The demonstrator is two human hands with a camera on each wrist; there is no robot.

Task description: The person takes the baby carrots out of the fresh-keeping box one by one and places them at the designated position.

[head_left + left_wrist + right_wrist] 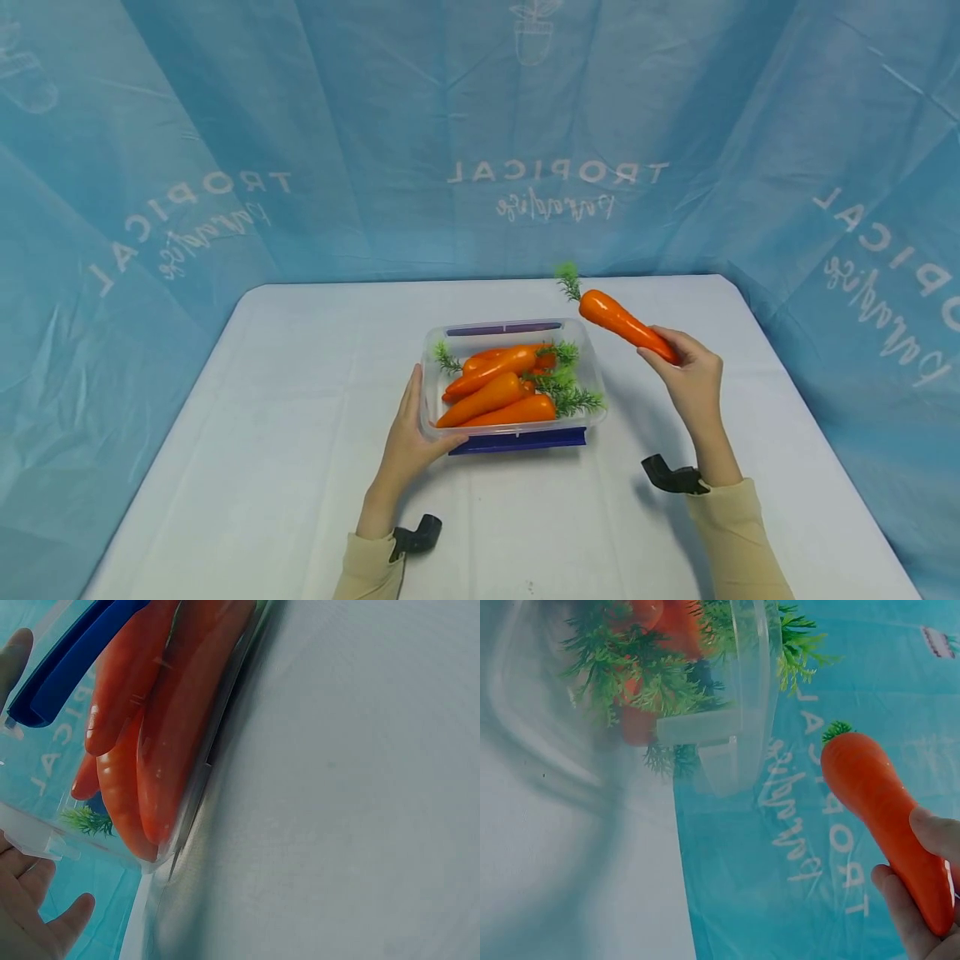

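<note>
A clear plastic food container (pixel 592 367) with blue clip flaps stands on the table, holding several orange carrots (pixel 495 398) with green leafy tops. My left hand (pixel 408 446) grips its near left corner, thumb along the front rim by the blue flap (pixel 71 664) and fingers against the left wall. To the right of the container, my right hand (pixel 690 375) pinches a single carrot (pixel 618 321) by its narrow end, raised above the table. That carrot's leafy top (pixel 568 282) points up and to the left. In the right wrist view, thumb and fingers close round the tip.
A white-covered table (pixel 300 400) lies under the container, with its far edge just beyond it. Blue curtains (pixel 375 125) with mirrored lettering hang behind and at both sides. Each wrist wears a black camera mount (pixel 675 477).
</note>
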